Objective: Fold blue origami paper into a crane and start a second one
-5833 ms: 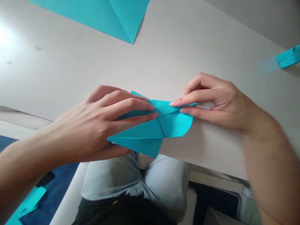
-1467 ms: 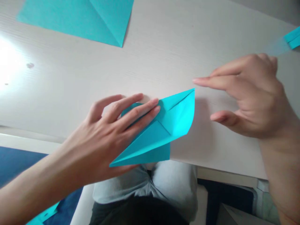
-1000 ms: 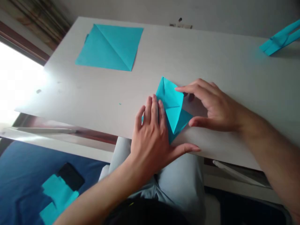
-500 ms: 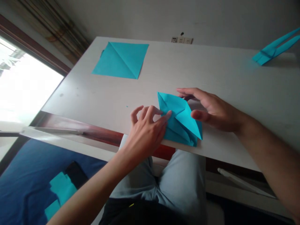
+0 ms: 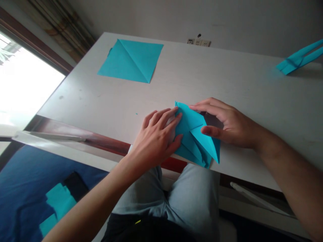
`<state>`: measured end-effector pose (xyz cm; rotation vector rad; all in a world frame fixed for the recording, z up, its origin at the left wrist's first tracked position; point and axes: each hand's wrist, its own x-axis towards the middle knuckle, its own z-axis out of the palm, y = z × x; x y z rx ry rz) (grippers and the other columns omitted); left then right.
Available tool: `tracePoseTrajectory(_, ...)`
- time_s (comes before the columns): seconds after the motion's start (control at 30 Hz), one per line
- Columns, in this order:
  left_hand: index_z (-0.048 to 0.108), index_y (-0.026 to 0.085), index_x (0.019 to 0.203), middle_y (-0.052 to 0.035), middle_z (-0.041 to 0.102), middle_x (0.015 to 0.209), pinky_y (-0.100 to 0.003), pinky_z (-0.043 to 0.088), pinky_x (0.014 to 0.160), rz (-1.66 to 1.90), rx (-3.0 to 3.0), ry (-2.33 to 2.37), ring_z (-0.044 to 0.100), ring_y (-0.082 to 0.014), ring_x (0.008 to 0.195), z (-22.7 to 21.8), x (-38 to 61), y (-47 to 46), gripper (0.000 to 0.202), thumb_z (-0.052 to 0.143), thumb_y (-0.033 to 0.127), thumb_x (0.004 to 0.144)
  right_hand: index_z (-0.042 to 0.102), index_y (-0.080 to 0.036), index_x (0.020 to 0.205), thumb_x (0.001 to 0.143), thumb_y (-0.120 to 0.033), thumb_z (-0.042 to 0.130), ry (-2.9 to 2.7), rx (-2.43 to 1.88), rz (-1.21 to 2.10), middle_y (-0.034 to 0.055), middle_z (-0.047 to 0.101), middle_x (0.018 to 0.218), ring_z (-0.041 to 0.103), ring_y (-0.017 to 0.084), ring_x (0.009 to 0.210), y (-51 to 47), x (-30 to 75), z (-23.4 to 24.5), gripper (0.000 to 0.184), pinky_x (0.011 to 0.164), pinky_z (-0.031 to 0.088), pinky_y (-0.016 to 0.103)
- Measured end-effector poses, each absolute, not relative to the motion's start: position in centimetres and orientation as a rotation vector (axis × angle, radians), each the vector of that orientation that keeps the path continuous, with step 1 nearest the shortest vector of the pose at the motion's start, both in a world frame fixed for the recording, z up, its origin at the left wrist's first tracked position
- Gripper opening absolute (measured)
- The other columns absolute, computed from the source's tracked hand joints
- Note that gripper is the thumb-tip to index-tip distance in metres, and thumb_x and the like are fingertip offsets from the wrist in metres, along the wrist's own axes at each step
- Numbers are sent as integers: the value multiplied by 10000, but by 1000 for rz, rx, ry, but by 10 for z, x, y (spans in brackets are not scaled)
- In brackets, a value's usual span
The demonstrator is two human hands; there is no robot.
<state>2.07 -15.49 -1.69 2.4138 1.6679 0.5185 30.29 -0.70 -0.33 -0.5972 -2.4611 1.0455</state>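
A partly folded turquoise paper [image 5: 195, 136] lies at the near edge of the pale table [image 5: 106, 104], its lower tip over the edge. My left hand [image 5: 157, 136] rests on its left side with fingers stretched flat, pressing the layers down. My right hand [image 5: 227, 122] is at its right side, index finger laid along the top edge and thumb pressed on a raised triangular flap. Both hands touch the paper; neither lifts it off the table.
A flat turquoise square sheet [image 5: 132, 60] with a diagonal crease lies at the far left of the table. A finished folded turquoise piece [image 5: 299, 58] sits at the far right. A wall socket [image 5: 198, 42] is behind the table. Turquoise scraps [image 5: 57, 208] lie on the blue floor.
The view pulled back from a close look at the table. The paper was turned so its long point faces me, and both hands came back onto it, the left now flat.
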Motion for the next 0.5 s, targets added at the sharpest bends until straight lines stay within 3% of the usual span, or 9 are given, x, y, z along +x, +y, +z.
tracePoseTrajectory(0.27,645,203,1775,-203,635,1883,-708,554,1399,594,2393,1696,621,-437,1734,-20,20,-155,599,606,534,1277,771,-368,1760,1052,-924,807,-2578,-625,953,147,750,1813,673,510,1693,-14,300,1,901,1430,517,782)
tracePoseTrajectory(0.4,619,248,1817,-198,622,1881,-738,549,1375,579,2378,1691,608,-458,1723,-19,19,-156,612,613,476,1249,773,-397,1753,1047,-929,805,-2545,-636,968,126,804,1727,723,495,1610,-13,301,-1,884,1386,566,731)
tracePoseTrajectory(0.5,543,285,1889,-194,596,1881,-736,547,1348,549,2376,1687,593,-440,1703,-16,18,-154,665,552,344,1227,819,-448,1690,1090,-885,783,-2505,-639,930,111,809,1622,746,464,1525,-13,304,-5,743,1341,603,706)
